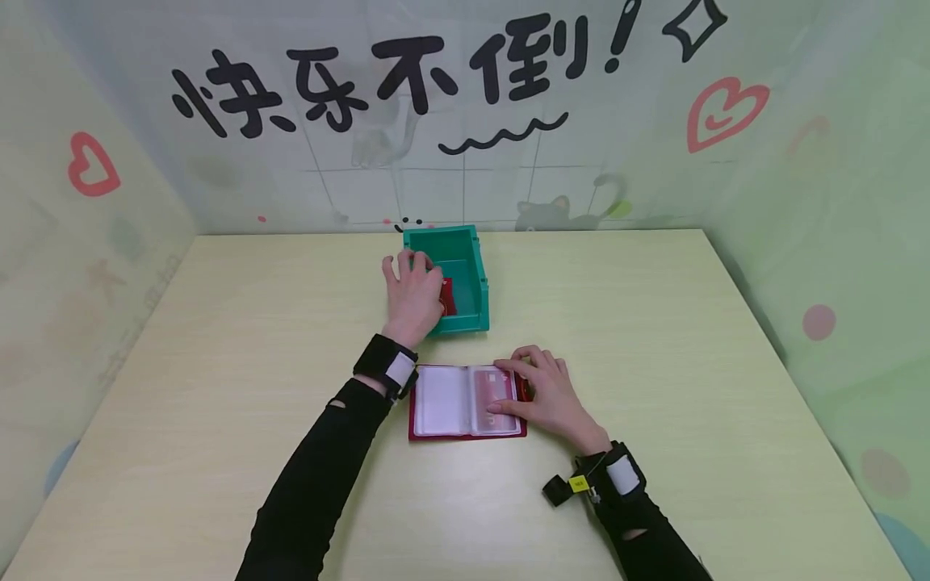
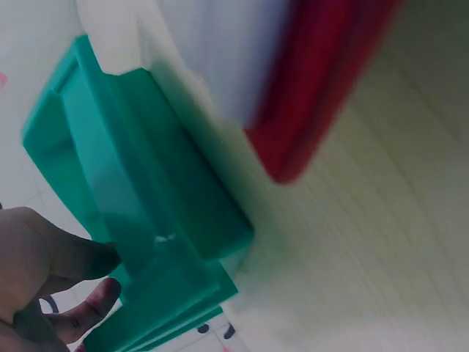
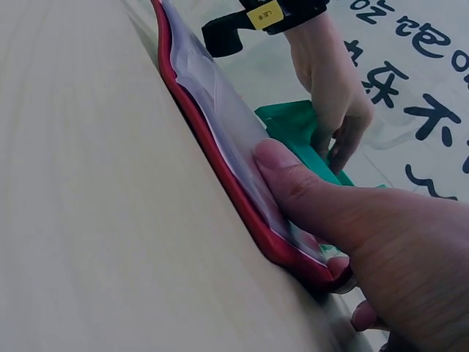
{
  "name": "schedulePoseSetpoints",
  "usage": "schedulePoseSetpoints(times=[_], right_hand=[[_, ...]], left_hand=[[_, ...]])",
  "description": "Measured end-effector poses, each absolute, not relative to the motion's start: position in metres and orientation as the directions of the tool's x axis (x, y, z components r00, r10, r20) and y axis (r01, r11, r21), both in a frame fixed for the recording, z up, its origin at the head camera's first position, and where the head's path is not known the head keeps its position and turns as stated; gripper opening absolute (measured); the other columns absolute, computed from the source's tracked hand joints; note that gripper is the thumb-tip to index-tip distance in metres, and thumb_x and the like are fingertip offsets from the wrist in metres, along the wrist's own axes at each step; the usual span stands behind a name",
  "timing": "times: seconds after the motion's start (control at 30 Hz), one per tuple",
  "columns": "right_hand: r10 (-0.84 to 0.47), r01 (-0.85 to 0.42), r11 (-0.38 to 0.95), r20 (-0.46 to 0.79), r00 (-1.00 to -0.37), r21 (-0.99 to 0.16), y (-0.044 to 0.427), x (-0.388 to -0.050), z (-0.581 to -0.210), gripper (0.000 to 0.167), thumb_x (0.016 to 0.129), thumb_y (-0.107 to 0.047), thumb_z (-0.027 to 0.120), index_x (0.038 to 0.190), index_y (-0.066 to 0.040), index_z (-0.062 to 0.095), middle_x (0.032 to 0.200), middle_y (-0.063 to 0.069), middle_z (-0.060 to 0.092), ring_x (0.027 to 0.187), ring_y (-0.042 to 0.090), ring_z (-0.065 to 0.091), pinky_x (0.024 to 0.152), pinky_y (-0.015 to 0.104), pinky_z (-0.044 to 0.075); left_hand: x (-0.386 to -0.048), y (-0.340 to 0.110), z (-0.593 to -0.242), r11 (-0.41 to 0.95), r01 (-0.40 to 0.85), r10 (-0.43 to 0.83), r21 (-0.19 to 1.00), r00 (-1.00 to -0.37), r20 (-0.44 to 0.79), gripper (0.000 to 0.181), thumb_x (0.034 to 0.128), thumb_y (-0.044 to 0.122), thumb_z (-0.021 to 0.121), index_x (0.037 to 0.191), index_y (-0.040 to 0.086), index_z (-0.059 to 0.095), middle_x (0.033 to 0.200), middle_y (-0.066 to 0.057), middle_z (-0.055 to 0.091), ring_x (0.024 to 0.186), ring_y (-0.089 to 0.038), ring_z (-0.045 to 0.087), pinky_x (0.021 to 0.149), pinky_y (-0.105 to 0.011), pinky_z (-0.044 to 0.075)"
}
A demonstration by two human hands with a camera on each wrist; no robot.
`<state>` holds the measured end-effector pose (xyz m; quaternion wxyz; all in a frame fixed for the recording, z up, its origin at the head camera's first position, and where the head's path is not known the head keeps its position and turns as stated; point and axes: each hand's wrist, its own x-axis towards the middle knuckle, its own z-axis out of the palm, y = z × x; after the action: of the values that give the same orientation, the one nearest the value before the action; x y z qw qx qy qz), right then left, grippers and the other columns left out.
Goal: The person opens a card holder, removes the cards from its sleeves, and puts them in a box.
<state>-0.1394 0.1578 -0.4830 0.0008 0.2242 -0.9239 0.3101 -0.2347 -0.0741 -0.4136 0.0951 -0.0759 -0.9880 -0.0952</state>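
A card holder with a red cover and clear sleeves lies spread on the table; a pinkish card shows in its right sleeve. My right hand grips the right edge, its thumb on the sleeve and a fingertip at the cover's edge. My left hand reaches down into the left side of a teal bin. In the left wrist view, thumb and finger stand slightly apart with nothing visible between them. Beside that hand, a red card lies in the bin. The other left fingertips are partly hidden.
The pale wooden table ends at a printed backdrop just behind the bin. Side panels flank the table. The bin stands a short way beyond the card holder. Black straps with small cameras circle both wrists.
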Motion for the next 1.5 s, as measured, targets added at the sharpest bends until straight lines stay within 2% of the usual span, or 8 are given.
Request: schedulePoseSetpoints(times=[0.2,0.37,0.57,0.87,1.03,1.17,1.27,1.5], right_hand=[[-0.403,-0.420,0.712,0.163,-0.901,-0.563,0.157,-0.139,-0.484,0.062,0.073,-0.044,0.088,0.126,-0.019,0.068,0.124,0.008,0.056,0.117,0.028,0.050,0.098,0.049,0.038],[-0.384,-0.407,0.720,0.166,-0.908,-0.562,0.155,-0.139,-0.484,0.063,0.073,-0.046,0.088,0.125,-0.020,0.067,0.124,0.008,0.056,0.116,0.027,0.050,0.096,0.048,0.038],[-0.370,-0.388,0.726,0.153,-0.916,-0.568,0.155,-0.139,-0.486,0.065,0.073,-0.048,0.087,0.127,-0.019,0.066,0.124,0.008,0.056,0.119,0.026,0.050,0.099,0.048,0.037],[-0.419,-0.447,0.618,0.211,-0.883,-0.647,0.161,-0.143,-0.483,0.037,0.091,-0.026,0.073,0.126,-0.013,0.070,0.121,0.011,0.059,0.112,0.030,0.053,0.093,0.045,0.033],[-0.434,-0.439,0.641,0.175,-0.884,-0.630,0.163,-0.142,-0.481,0.047,0.086,-0.028,0.079,0.130,-0.015,0.068,0.126,0.012,0.057,0.118,0.030,0.051,0.095,0.045,0.034],[-0.417,-0.403,0.668,0.134,-0.899,-0.625,0.161,-0.141,-0.479,0.053,0.083,-0.030,0.082,0.132,-0.017,0.067,0.127,0.011,0.056,0.121,0.029,0.049,0.098,0.047,0.035],[-0.402,-0.390,0.685,0.126,-0.907,-0.616,0.159,-0.140,-0.479,0.055,0.082,-0.031,0.083,0.132,-0.017,0.066,0.127,0.011,0.055,0.121,0.029,0.048,0.099,0.048,0.036],[-0.383,-0.383,0.727,0.127,-0.915,-0.570,0.155,-0.139,-0.482,0.059,0.080,-0.041,0.083,0.133,-0.020,0.065,0.125,0.010,0.053,0.120,0.028,0.046,0.100,0.050,0.036]], left_hand=[[-0.202,-0.064,-0.406,0.910,0.275,0.211,0.310,-0.951,0.225,0.024,0.0962,0.010,0.065,0.118,0.005,0.072,0.121,-0.017,0.061,0.124,-0.036,0.044,0.111,-0.053,0.035],[-0.165,-0.058,-0.404,0.790,0.357,0.361,0.499,-0.928,0.093,0.030,0.0974,0.018,0.066,0.123,0.004,0.069,0.120,-0.014,0.067,0.115,-0.030,0.060,0.103,-0.042,0.053],[-0.145,-0.060,-0.423,0.691,0.281,0.454,0.666,-0.886,-0.097,0.041,0.1008,0.024,0.061,0.138,0.007,0.058,0.135,-0.011,0.065,0.123,-0.028,0.061,0.107,-0.045,0.052],[-0.147,-0.075,-0.448,0.505,0.170,0.388,0.846,-0.920,-0.046,0.043,0.1044,0.032,0.053,0.141,0.010,0.056,0.128,-0.010,0.066,0.109,-0.024,0.062,0.097,-0.041,0.054],[-0.144,-0.081,-0.448,0.547,0.178,0.347,0.818,-0.938,-0.028,0.034,0.1035,0.031,0.055,0.130,0.012,0.065,0.117,-0.009,0.069,0.105,-0.023,0.059,0.094,-0.040,0.054],[-0.136,-0.084,-0.442,0.725,0.288,0.346,0.625,-0.938,0.030,0.016,0.0933,0.018,0.071,0.108,0.013,0.074,0.099,-0.006,0.067,0.106,-0.025,0.052,0.092,-0.042,0.044],[-0.130,-0.083,-0.438,0.798,0.313,0.350,0.515,-0.937,0.028,0.011,0.0895,0.013,0.075,0.100,0.014,0.076,0.102,-0.005,0.070,0.108,-0.025,0.050,0.096,-0.045,0.042],[-0.123,-0.075,-0.440,0.728,0.206,0.315,0.654,-0.948,-0.052,0.020,0.0947,0.016,0.070,0.109,0.004,0.073,0.092,-0.007,0.068,0.082,-0.016,0.055,0.078,-0.030,0.053]])
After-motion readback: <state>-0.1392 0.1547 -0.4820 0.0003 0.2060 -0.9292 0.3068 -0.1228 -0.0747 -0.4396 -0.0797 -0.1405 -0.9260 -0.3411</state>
